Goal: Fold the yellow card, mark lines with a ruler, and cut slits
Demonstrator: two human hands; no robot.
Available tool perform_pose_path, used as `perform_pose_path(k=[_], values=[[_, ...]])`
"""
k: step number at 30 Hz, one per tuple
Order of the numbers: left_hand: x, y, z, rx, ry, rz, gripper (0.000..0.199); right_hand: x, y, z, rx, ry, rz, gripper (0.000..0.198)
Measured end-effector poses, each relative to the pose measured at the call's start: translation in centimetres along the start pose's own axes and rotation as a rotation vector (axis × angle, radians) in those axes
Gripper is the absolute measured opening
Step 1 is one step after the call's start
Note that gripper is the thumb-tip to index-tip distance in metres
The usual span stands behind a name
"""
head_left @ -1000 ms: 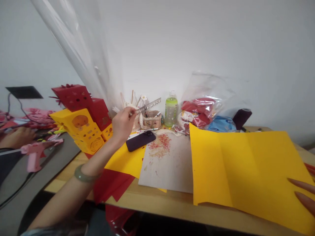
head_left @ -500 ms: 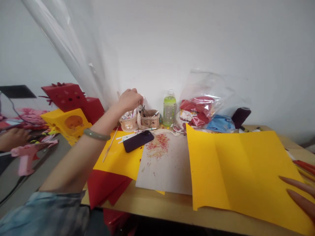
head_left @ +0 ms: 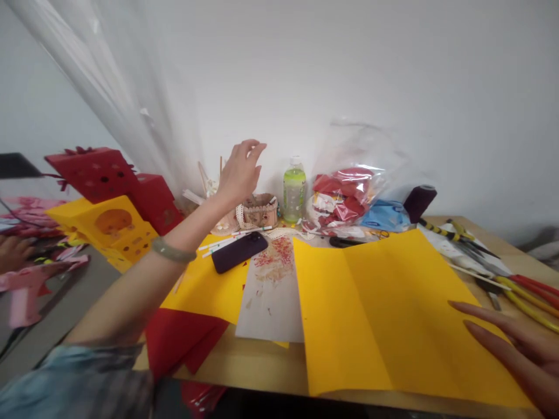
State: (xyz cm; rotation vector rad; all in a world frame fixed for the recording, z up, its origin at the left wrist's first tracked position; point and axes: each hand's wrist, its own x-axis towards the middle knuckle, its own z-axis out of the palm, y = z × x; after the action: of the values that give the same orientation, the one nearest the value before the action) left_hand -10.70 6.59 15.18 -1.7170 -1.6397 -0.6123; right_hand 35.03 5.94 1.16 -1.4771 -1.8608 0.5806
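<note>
- Faced a pale wall [head_left: 437,116] filling the view from ten to two o'clock, with clear plastic film [head_left: 100,75] slanting down at ten.
- Worked at a wooden table [head_left: 257,366], with the front edge toward six o'clock.
- Found the large yellow sheet [head_left: 384,320] at four o'clock, creased, overlapping the right side of a grey board [head_left: 271,308] at six.
- Saw a red box figure [head_left: 94,174] between nine and ten o'clock, with a yellow box figure [head_left: 111,224] just in front.
- Noticed a clear bag [head_left: 345,198] of red and white scraps near centre, toward three o'clock.
- Held the right hand [head_left: 528,361] at four o'clock, over the right side of the yellow sheet, with two visible fingers straight and slightly apart; could not tell how the other fingers stood, nor whether touching paper.
- Held the left hand [head_left: 240,171] raised near centre, toward eleven o'clock, above a small basket [head_left: 262,216], with fingers loosely curved and thumb and forefinger tips apart.
- Saw a bottle [head_left: 294,195] of green liquid near centre, toward one o'clock, just right of the basket.
- Found a dark phone [head_left: 239,251] lying toward eight o'clock, near the basket.
- Wore a greenish bracelet [head_left: 172,251] on the left forearm, toward eight o'clock.
- Saw red and tan crumbs [head_left: 277,256] on the board, at six o'clock.
</note>
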Motion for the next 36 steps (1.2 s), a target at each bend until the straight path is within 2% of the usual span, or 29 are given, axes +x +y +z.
perform_pose_path(k=[2,5,7,9,10,12,15,17,19,21,23,26,30,33,36], values=[[-3.5,1.8,-1.7,-0.123,0.023,0.112,0.035,-0.1,-1.2,0.9,0.061,-0.045,0.087,0.04],[-10.2,4.7,-4.0,-0.302,-0.092,0.47,0.03,-0.2,-3.0,2.1,0.109,-0.142,0.146,0.051],[-14.4,6.3,-5.0,-0.351,-0.153,0.61,0.025,-0.1,-3.3,2.4,0.098,-0.245,0.099,0.054],[-17.8,7.3,-5.3,-0.356,-0.23,0.662,0.027,0.0,-2.6,2.5,0.068,-0.353,0.006,0.053],[-19.1,7.5,-5.3,-0.354,-0.24,0.654,0.028,0.0,-1.9,2.4,0.051,-0.395,-0.048,0.052],[-21.0,7.7,-4.9,-0.352,-0.254,0.579,0.028,0.1,-0.2,2.3,0.012,-0.392,-0.152,0.047],[-22.4,7.6,-4.3,-0.404,-0.27,0.288,0.024,0.4,2.0,2.2,-0.045,-0.285,-0.292,0.039],[-22.7,7.5,-4.1,-0.433,-0.287,0.145,0.02,0.6,2.7,2.2,-0.136,-0.233,-0.457,0.034],[-22.8,7.4,-4.2,-0.467,-0.307,0.122,0.02,0.9,2.8,2.2,-0.264,-0.205,-0.698,0.033],[-22.7,7.3,-4.3,-0.524,-0.337,0.13,0.021,1.0,2.3,2.3,-0.383,-0.197,-0.923,0.04],[-22.4,7.0,-4.5,-0.57,-0.375,0.112,0.021,0.9,1.7,2.2,-0.48,-0.224,-1.028,0.051],[-22.0,6.4,-4.5,-0.645,-0.441,0.062,0.018,0.8,1.2,2.0,-0.561,-0.334,-1.074,0.058],[-21.6,5.7,-4.3,-0.769,-0.505,0.06,0.009,0.5,1.0,2.3,-0.457,-0.447,-1.056,0.046],[-21.6,5.8,-4.2,-0.829,-0.508,0.014,0.017,0.1,0.5,3.3,-0.234,-0.356,-0.884,0.047],[-21.5,6.7,-4.5,-0.835,-0.492,-0.103,0.017,0.6,-0.4,3.9,-0.153,-0.097,-0.677,0.063]])
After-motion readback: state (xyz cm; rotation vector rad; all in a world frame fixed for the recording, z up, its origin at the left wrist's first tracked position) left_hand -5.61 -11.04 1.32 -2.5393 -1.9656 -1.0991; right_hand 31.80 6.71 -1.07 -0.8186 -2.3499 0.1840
